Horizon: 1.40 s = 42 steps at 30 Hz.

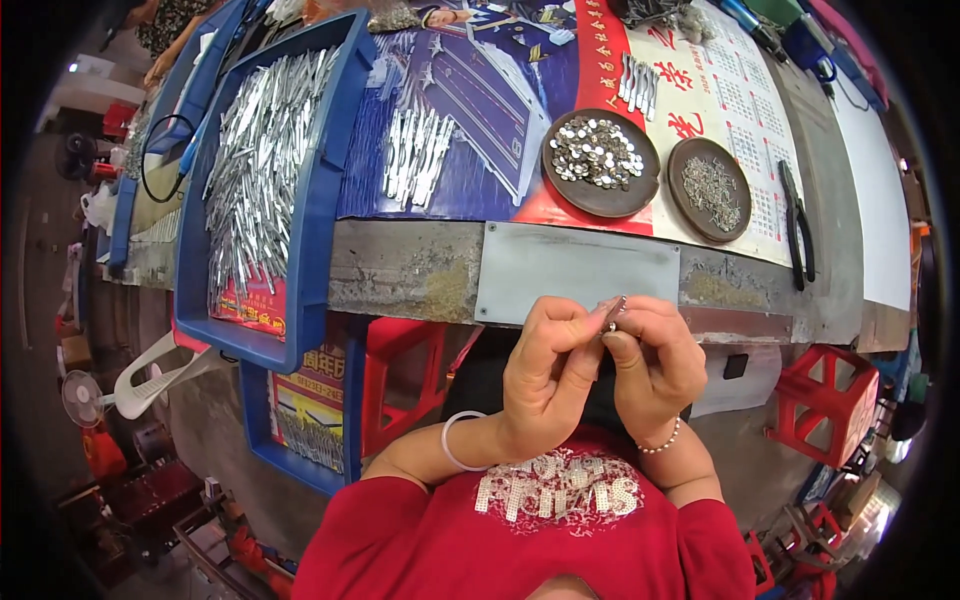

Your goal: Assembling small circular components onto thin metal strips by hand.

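Note:
My left hand (545, 375) and my right hand (655, 365) meet in front of my chest, just off the table edge. Both are closed in a pinch around a small shiny metal piece (613, 326); the fingers cover most of it, so its kind does not show. Beyond them, a brown bowl (556, 195) holds small round silver discs (597, 152). To its right, a smaller brown bowl (684, 206) contains thin metal pins (711, 191). Slim silver metal pieces (416, 157) lie in a row on the blue poster, with several more (638, 86) behind the bowls.
A long blue bin (312, 240) full of thin metal strips (265, 150) stands at the left, overhanging the table edge. Black-handled pliers (797, 225) lie at the right. A grey metal plate (575, 272) covers the front edge. Red stools (825, 405) stand below; another person's arm (172, 55) shows far left.

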Motion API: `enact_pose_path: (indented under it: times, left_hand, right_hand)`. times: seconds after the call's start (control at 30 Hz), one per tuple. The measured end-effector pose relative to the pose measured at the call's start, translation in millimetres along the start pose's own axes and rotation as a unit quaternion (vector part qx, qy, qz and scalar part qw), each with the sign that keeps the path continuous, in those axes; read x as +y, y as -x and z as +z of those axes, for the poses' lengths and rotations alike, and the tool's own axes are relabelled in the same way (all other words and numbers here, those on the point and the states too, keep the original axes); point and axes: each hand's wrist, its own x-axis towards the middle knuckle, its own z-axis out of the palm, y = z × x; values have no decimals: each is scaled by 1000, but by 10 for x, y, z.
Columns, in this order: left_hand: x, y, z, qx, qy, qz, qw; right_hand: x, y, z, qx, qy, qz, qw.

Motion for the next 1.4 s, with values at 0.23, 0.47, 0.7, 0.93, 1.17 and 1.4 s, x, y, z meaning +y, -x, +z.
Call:
enact_pose_path:
  times: [0.23, 0.47, 0.7, 0.93, 1.17, 1.4]
  left_hand:
    - [12, 55, 22, 1, -23, 20, 1000]
    - [53, 131, -16, -12, 140, -136, 981]
    - [32, 146, -4, 4, 236, -173, 956]
    - [24, 190, -14, 34, 174, -103, 979]
    - [65, 118, -52, 55, 114, -83, 988]
    - [32, 199, -71, -19, 73, -76, 994]
  right_hand:
    - [131, 51, -11, -76, 93, -71, 990]
    - [296, -112, -272, 35, 57, 168, 984]
    - [260, -181, -107, 145, -48, 180, 972]
    - [214, -29, -91, 92, -41, 108, 989]
    - [188, 45, -51, -52, -64, 87, 993]
    - [95, 190, 12, -159, -72, 195, 965]
